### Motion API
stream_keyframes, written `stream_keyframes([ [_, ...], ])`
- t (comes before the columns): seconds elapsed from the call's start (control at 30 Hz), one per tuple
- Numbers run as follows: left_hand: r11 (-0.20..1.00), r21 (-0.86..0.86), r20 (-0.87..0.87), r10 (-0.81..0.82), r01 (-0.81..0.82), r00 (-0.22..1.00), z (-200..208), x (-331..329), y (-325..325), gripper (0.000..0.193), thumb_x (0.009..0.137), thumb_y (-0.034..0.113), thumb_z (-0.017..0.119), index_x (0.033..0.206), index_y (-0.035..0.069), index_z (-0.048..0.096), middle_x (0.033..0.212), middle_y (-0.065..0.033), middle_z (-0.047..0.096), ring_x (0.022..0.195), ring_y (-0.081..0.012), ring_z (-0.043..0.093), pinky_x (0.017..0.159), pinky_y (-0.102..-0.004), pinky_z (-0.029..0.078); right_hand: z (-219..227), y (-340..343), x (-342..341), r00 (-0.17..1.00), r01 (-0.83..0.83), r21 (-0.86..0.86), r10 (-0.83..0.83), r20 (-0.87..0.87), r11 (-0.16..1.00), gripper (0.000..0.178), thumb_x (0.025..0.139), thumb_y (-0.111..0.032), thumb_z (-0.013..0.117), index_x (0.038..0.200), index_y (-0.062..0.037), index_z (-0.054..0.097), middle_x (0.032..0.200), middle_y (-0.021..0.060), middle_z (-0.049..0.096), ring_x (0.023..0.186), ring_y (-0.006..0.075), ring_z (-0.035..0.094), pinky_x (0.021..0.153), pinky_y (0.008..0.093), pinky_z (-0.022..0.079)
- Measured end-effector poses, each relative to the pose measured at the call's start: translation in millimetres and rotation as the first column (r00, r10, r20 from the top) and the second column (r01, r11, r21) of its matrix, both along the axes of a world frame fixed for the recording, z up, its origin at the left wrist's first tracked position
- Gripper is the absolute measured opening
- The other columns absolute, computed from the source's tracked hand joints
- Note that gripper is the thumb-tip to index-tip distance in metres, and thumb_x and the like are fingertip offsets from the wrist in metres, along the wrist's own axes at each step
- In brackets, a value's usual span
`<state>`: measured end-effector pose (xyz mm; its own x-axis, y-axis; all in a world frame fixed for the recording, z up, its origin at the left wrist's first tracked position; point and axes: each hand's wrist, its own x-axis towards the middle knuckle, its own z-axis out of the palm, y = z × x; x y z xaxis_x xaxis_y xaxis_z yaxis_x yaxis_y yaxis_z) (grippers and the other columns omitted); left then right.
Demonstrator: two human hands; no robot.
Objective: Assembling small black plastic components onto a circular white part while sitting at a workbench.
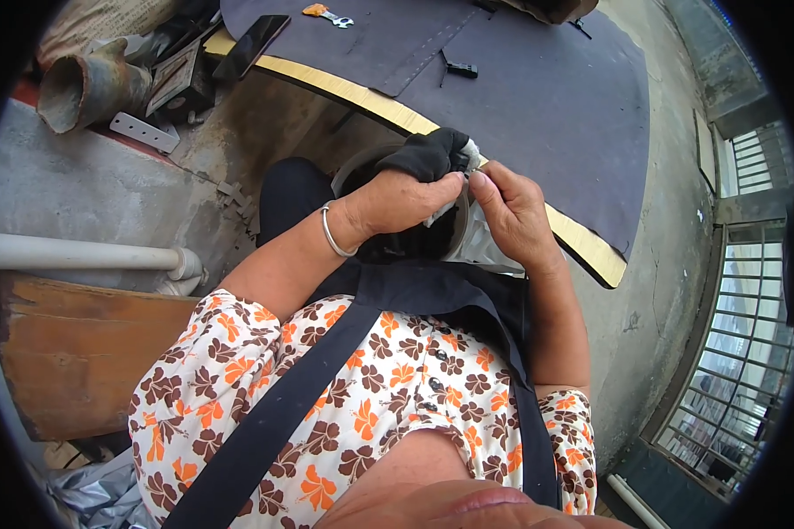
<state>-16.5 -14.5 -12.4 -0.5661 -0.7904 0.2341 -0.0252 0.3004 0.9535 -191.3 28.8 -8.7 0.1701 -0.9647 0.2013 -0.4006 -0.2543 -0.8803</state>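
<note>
My left hand (397, 201) is closed on a black, crumpled piece that looks like cloth or a glove (428, 156), with a whitish edge at its right end. Close against it, the thumb and fingers of my right hand (519, 216) are pinched together. Whatever lies between those fingertips is too small to make out. Both hands meet just off the table's near edge, above a round bucket (461, 231) with dark contents. Beside the bucket, partly under my right hand, is some clear plastic (485, 245).
The table (547, 106) has a dark cover and a yellow edge. On it lie a wrench (333, 16), a flat dark phone-like device (252, 48) and a small black clip (461, 69). At left are a rusty pipe piece (75, 93), a perforated bracket (144, 132) and a white pipe (79, 251).
</note>
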Motion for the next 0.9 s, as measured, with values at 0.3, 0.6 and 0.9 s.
stream_keyframes([
  [0.3, 0.952, -0.307, 0.265, 0.100, -0.014, 0.959, -16, 17, -7, 0.019, 0.081, 0.010, 0.057, 0.095, -0.002, 0.055, 0.101, -0.0176, 0.057, 0.093, -0.0316, 0.054, 0.083, -0.0367, 0.042, -15, -16, 15, 0.988, -0.013, 0.185, 0.042, -0.152, 0.983, 0.031, 0.091, -0.025, 0.052, 0.079, 0.0034, 0.056, 0.059, 0.0043, 0.047, 0.060, 0.0092, 0.039, 0.055, 0.0286, 0.039],
  [0.6, 0.708, -0.660, 0.154, 0.456, -0.252, 0.876, -23, 53, -35, 0.022, 0.082, 0.013, 0.061, 0.100, -0.001, 0.061, 0.096, -0.0161, 0.064, 0.090, -0.0276, 0.060, 0.081, -0.0336, 0.046, -20, -108, 19, 0.663, 0.303, -0.192, -0.352, -0.661, 0.933, 0.039, 0.085, -0.042, 0.052, 0.086, -0.0028, 0.059, 0.080, 0.0155, 0.064, 0.081, 0.0329, 0.062, 0.069, 0.0416, 0.048],
  [0.9, 0.904, 0.270, -0.011, 0.347, -0.331, 0.938, -25, 45, -34, 0.022, 0.090, 0.019, 0.051, 0.097, 0.000, 0.061, 0.084, -0.0066, 0.064, 0.065, -0.0137, 0.060, 0.060, -0.0263, 0.048, -38, -141, 6, 0.807, 0.300, -0.183, -0.351, -0.475, 0.936, 0.026, 0.084, -0.029, 0.056, 0.092, -0.0050, 0.060, 0.078, 0.0120, 0.063, 0.070, 0.0247, 0.060, 0.066, 0.0336, 0.046],
])
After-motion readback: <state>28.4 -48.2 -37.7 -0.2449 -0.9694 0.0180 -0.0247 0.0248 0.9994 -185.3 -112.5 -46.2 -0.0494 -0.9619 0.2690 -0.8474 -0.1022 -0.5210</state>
